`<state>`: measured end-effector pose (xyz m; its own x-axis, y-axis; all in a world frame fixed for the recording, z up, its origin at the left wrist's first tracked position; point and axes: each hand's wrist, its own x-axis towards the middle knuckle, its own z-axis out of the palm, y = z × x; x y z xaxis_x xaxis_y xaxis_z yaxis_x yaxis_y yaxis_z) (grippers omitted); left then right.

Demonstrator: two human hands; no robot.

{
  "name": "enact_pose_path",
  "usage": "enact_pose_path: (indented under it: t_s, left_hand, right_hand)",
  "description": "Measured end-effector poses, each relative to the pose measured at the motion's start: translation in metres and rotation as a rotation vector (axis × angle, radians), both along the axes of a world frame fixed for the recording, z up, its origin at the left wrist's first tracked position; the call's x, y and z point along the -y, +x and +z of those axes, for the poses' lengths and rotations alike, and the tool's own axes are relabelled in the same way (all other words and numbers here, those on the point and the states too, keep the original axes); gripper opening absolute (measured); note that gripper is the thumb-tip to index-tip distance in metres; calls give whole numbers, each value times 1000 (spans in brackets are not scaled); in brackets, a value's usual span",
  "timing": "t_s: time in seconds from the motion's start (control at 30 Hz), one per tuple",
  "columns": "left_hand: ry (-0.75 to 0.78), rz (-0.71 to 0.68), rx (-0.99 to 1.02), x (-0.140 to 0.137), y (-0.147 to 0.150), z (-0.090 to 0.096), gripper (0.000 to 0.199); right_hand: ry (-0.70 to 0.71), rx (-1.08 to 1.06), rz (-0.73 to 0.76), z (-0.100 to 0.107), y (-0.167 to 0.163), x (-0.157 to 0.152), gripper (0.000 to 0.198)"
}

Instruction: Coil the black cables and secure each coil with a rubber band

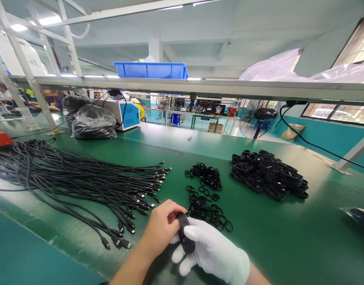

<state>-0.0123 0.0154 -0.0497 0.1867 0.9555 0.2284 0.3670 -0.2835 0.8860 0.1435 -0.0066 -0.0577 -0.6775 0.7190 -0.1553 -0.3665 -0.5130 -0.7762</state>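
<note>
On the green table (273,237), rings (206,175) lie between loose cables (92,172) and coils (271,172).

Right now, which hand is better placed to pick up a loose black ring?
Probably the left hand: it is bare and near the black rings, while the gloved right hand grips the cable coil and could likely hold it alone.

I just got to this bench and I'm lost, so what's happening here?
A person holds a coiled black cable between a bare left hand and a white-gloved right hand. To the left, long black cables lie uncoiled on the green table. Small black rings lie just beyond the hands, and a heap of black coils sits farther right.
</note>
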Motion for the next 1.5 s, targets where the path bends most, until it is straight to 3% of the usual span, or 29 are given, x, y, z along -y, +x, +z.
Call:
enact_pose_path:
  t_s: [0.17, 0.37, 0.47, 0.57, 0.63, 0.7, 0.8, 0.9, 0.97, 1.07, 1.1, 1.17, 1.33, 1.5]
  left_hand:
    - [-153, -116, 239, 0, -11, 12, 29]
    - [-291, -340, 395, 0, -16, 13, 32]
    - [-271, -255, 427, -2, -16, 11, 31]
    - [-236, -162, 391, -4, -15, 10, 29]
    - [-232, -148, 373, -4, -14, 10, 27]
    - [-221, -112, 377, -5, -14, 8, 27]
    - [-199, 28, 410, -7, -16, 5, 34]
    - [-199, 112, 398, -10, -19, 3, 39]
    - [-196, 138, 334, -11, -20, 3, 42]
    - [-196, 156, 215, -15, -21, 3, 44]
    - [-203, 151, 182, -16, -21, 3, 44]
    - [-210, 141, 133, -17, -19, 1, 43]
    - [-141, 131, 34, -17, -8, -6, 35]
    - [-137, 136, -35, -14, -4, -6, 33]
  right_hand:
    - [-107, -130, 92, 2, 7, -5, 50]
    - [-137, -54, 150, 10, 6, -4, 62]
    - [-50, 44, -9, 16, 3, -1, 63]
    - [136, 339, -218, 27, -1, 2, 54]
    - [180, 523, -263, 33, -2, 4, 53]
    - [173, 506, -243, 34, -2, 5, 48]
    - [207, 292, -211, 31, 1, 4, 51]
    - [266, 279, -304, 35, 4, 2, 46]
    - [337, 396, -447, 42, 11, -4, 39]
    - [466, 798, -752, 48, 42, -27, 39]
    - [480, 1006, -851, 47, 58, -37, 42]
    - [411, 1214, -973, 39, 97, -58, 47]
    - [253, 1586, -1005, 6, 173, -95, 41]
    - [321, 1756, -971, -21, 194, -106, 41]
